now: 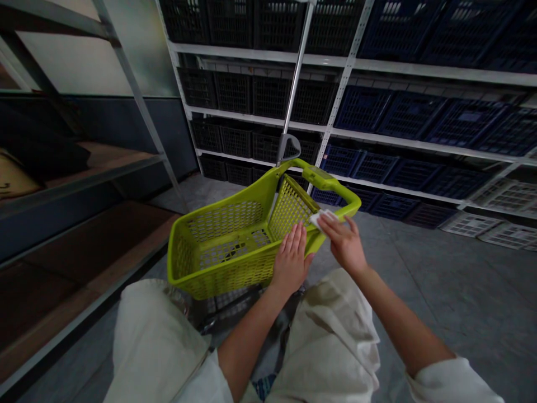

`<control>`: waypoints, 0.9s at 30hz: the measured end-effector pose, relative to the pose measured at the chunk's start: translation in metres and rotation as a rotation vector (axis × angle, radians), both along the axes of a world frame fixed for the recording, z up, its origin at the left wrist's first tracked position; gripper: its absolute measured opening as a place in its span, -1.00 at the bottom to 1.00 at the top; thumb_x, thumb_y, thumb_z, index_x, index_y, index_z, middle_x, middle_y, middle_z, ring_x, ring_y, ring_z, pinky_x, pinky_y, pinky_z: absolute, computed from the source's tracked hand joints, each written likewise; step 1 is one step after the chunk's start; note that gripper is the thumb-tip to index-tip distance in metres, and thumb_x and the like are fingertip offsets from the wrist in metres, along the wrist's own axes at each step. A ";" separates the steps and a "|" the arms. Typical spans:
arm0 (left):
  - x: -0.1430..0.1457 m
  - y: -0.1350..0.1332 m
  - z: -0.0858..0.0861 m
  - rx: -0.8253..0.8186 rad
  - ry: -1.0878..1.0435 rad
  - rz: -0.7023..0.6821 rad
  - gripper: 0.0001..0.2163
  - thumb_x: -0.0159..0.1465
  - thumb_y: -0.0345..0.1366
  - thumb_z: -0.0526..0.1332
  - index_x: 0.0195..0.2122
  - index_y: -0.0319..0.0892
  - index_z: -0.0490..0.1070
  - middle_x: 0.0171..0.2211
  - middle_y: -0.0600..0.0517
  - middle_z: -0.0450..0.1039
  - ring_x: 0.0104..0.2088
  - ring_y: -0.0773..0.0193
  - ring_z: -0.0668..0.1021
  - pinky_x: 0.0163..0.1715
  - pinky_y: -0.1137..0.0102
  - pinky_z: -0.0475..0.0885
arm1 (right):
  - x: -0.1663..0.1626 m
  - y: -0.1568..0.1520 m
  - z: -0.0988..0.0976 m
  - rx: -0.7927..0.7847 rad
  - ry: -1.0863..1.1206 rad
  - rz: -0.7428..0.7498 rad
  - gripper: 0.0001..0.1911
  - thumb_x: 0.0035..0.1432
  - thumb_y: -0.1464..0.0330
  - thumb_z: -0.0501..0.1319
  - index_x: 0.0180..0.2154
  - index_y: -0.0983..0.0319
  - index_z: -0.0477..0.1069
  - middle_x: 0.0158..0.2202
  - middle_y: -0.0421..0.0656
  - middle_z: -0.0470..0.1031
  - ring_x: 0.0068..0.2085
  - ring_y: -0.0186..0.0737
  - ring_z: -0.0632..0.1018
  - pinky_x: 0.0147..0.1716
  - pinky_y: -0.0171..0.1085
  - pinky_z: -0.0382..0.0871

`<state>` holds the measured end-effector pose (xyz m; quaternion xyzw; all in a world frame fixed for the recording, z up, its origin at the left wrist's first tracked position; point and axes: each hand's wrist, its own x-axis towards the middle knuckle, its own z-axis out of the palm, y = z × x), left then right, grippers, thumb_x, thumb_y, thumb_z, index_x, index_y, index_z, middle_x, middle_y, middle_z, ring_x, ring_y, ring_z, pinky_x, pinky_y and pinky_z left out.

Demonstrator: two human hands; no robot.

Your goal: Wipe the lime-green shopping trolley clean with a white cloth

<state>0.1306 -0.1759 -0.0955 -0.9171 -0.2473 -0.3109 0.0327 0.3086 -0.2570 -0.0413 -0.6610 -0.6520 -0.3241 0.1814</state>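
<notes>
A lime-green plastic shopping cart [235, 263] stands in front of my knees, its perforated basket bare inside. My left hand [291, 257] lies on the near side rim of the basket, fingers stretched out and flat. At the handle end, my right hand [344, 240] presses a folded white cloth [323, 217] against the rim, close to where the green handle [339, 190] joins the basket. Whether the white piece is fabric or paper is hard to tell. A grey holder with a metal pole [296, 84] rises from the cart's far corner.
White metal shelving [335, 106] behind the cart carries rows of black crates [232, 92] and blue crates [390, 168]. White crates [503, 232] sit at lower right. A metal rack with brown shelves [104, 159] stands on the left. Grey tiled floor [419, 268] shows at right.
</notes>
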 end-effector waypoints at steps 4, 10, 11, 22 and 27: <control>-0.002 0.000 0.001 0.006 0.021 0.000 -0.38 0.47 -0.08 -0.13 0.43 -0.40 -0.14 0.47 -0.15 -0.19 0.45 0.12 -0.06 0.40 0.20 0.06 | 0.009 -0.001 0.011 -0.133 -0.051 0.073 -0.36 0.16 0.64 -0.01 0.21 0.14 0.33 0.23 -0.09 0.44 0.26 -0.19 0.44 0.31 -0.01 0.01; 0.000 0.000 0.000 0.012 0.020 0.013 -0.36 0.46 -0.05 -0.11 0.43 -0.38 -0.12 0.47 -0.12 -0.20 0.46 0.15 -0.06 0.40 0.22 0.04 | 0.048 0.003 0.034 0.063 0.087 -0.335 -0.48 0.15 0.60 0.01 0.08 0.16 0.45 0.14 -0.04 0.53 0.16 -0.07 0.52 0.29 0.13 -0.06; 0.000 0.000 0.000 0.013 0.020 0.016 -0.36 0.46 -0.05 -0.11 0.43 -0.38 -0.13 0.47 -0.12 -0.20 0.46 0.15 -0.07 0.40 0.22 0.04 | 0.037 0.005 0.032 0.037 0.072 -0.332 -0.49 0.16 0.60 0.01 0.07 0.18 0.45 0.13 -0.02 0.53 0.17 -0.06 0.52 0.29 0.13 -0.06; -0.003 0.000 -0.002 -0.003 0.009 -0.010 -0.36 0.46 -0.08 -0.09 0.43 -0.39 -0.16 0.47 -0.13 -0.19 0.46 0.13 -0.07 0.40 0.18 0.07 | 0.053 -0.002 0.048 -0.171 0.038 -0.152 -0.43 0.12 0.61 -0.01 0.08 0.14 0.46 0.11 -0.05 0.56 0.14 -0.07 0.54 0.31 0.22 -0.12; -0.001 0.003 -0.004 -0.009 -0.005 -0.034 -0.37 0.47 -0.09 -0.11 0.44 -0.38 -0.22 0.46 -0.14 -0.17 0.46 0.14 -0.07 0.40 0.18 0.07 | 0.107 -0.003 0.067 -0.205 0.070 -0.152 -0.41 0.04 0.63 -0.01 0.03 0.12 0.48 0.14 -0.10 0.54 0.25 -0.02 0.45 0.29 0.27 -0.09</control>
